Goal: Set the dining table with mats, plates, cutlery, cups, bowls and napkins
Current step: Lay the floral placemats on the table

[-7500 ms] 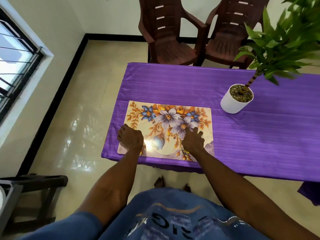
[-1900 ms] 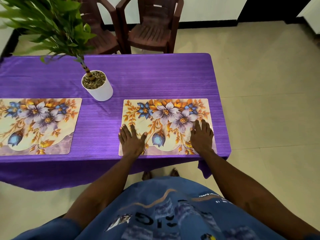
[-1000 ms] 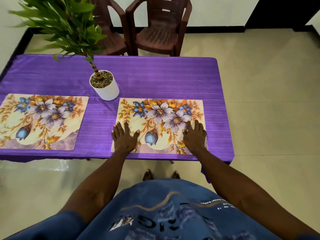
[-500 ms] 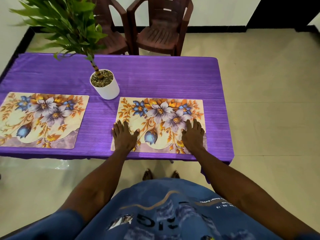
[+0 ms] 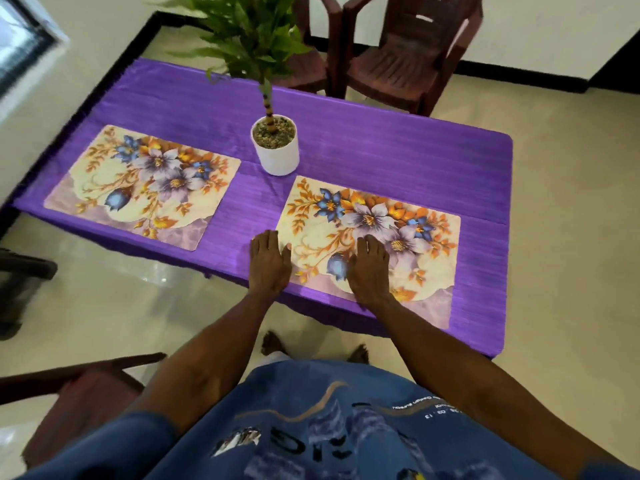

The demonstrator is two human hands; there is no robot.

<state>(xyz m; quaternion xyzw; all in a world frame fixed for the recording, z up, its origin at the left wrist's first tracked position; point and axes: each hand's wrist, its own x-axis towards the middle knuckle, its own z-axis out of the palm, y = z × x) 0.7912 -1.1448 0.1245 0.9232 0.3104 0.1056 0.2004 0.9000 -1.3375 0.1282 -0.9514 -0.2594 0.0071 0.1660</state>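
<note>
Two floral place mats lie on the purple tablecloth (image 5: 398,157). The left mat (image 5: 145,185) rests near the table's left end. The right mat (image 5: 408,244) sits near the front right. My left hand (image 5: 268,265) is flat on the cloth at that mat's left edge, the thumb just touching it, fingers spread. My right hand (image 5: 370,268) lies flat on the mat's middle front, over the blue bud. Neither hand holds anything.
A potted plant in a white pot (image 5: 275,145) stands between the mats toward the back. Two brown plastic chairs (image 5: 408,53) stand behind the table. Another brown chair (image 5: 79,393) is at my lower left. A window (image 5: 20,39) is at upper left.
Both hands have slid left across the right mat; the left hand is now off its left edge, the right near its middle. My view has swung left and tilted.
</note>
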